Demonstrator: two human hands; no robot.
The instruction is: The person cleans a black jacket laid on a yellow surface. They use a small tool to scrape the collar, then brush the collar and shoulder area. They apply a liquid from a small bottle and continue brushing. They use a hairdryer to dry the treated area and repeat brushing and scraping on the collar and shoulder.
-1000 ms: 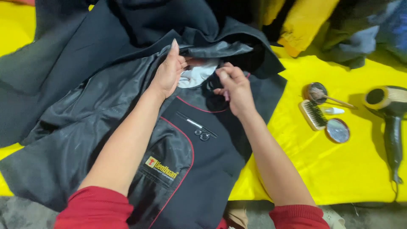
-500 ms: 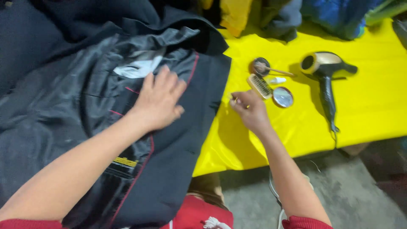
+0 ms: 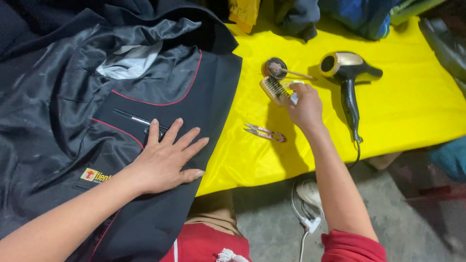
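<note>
Left hand [image 3: 167, 157], fingers spread flat, presses the black jacket [image 3: 73, 111] at nine o'clock on the yellow worktop [image 3: 412, 97]. Right hand [image 3: 305, 104], fingers curled on a small white object [image 3: 294, 97], beside the brush [image 3: 274, 89]; thread snips [image 3: 264, 132] lie at its seven o'clock.

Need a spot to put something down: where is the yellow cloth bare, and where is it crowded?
Bare yellow cloth lies right of the hair dryer, and between the snips and the front edge. A strip runs between the jacket and the brush. Crowded: the small tin, brush and right hand sit together; clothes line the far edge.
</note>
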